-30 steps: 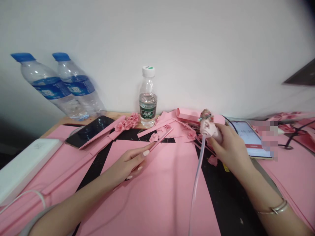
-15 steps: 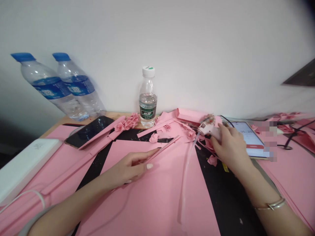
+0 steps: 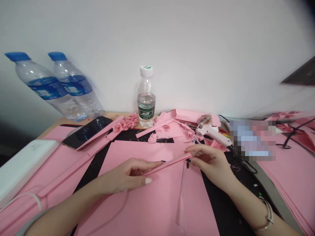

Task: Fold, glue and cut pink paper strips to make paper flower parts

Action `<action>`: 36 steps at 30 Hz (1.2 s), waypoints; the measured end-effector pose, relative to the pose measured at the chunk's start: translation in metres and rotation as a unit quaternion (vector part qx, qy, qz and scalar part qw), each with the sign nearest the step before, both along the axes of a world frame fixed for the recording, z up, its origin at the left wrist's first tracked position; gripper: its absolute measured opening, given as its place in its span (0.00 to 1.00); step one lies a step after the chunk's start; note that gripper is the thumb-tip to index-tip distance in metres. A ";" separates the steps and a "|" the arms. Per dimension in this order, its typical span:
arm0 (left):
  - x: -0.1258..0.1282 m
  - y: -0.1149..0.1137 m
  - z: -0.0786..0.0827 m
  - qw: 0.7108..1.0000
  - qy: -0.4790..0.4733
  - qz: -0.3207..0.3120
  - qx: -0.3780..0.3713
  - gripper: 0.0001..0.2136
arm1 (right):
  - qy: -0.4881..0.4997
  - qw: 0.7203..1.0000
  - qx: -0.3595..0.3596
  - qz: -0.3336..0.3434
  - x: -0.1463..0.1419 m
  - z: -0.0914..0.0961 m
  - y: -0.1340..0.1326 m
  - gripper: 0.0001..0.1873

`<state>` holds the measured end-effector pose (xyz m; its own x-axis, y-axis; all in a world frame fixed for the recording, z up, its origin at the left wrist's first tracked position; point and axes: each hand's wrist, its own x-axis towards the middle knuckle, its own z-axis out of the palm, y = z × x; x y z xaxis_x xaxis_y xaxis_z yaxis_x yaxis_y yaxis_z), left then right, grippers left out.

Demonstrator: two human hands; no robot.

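A folded strip of pink paper [image 3: 169, 164] slants up to the right above a large pink paper sheet [image 3: 137, 209]. My left hand [image 3: 126, 177] is closed on its lower end, between the thumb and fingers. My right hand [image 3: 211, 164] pinches the upper end with thumb and fingertips. Just behind my right hand lies a pale glue gun [image 3: 213, 132], its nozzle toward the sheet. A translucent glue strand or stick [image 3: 181, 200] runs down from near the nozzle over the sheet. Small folded paper roses [image 3: 154, 137] lie beyond the hands.
A small water bottle [image 3: 146, 109] stands by the wall, and two larger bottles [image 3: 78, 88] lean at the left. A black phone [image 3: 87, 131], a white power bank [image 3: 31, 164] and a paper-rose stem [image 3: 81, 164] lie left. A blurred-out phone [image 3: 251, 139] and cables are right.
My right hand has let go of the glue gun, which now rests on the table. It has moved left and toward me to grip the strip's upper end. My left hand keeps its hold.
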<state>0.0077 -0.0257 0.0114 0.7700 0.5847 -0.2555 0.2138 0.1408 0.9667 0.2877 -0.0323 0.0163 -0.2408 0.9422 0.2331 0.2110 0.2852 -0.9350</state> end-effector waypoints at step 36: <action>0.000 0.000 0.004 0.999 0.014 -0.022 -0.040 0.24 | 0.225 0.959 -0.147 0.086 -0.003 -0.018 0.001 0.03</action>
<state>0.0080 -0.0256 0.0153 0.7859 0.5274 -0.3226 0.2491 0.2075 0.9460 0.2849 -0.0311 -0.0020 -0.3353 0.9387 0.0798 -0.2593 -0.0105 -0.9657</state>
